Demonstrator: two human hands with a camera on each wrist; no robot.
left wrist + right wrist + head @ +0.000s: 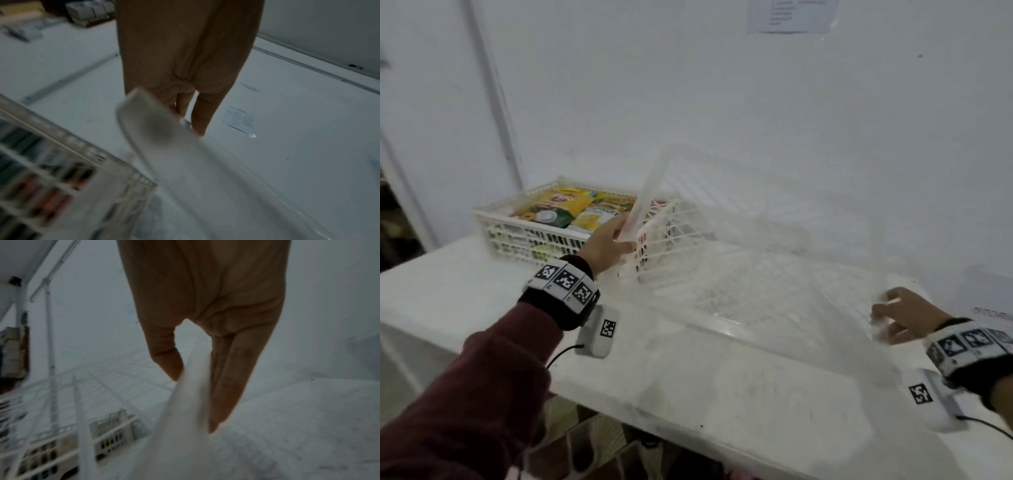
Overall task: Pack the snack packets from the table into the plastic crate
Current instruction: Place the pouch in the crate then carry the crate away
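A white slatted plastic crate [756, 274], blurred by motion, hangs tilted over the white table [688, 394], empty as far as I can see. My left hand [619, 236] grips its raised left rim [148, 123], thumb and fingers curled round the edge. My right hand [890, 318] pinches the lower right rim [185, 402] between thumb and fingers. Several snack packets [565, 209], yellow and green, lie in a second white crate [517, 233] at the back left of the table.
The filled crate [51, 162] stands just left of the held one, close to my left hand. A white wall rises right behind the table, with a paper sheet [791, 15] stuck on it. Dim items sit under the table's front edge [602, 442].
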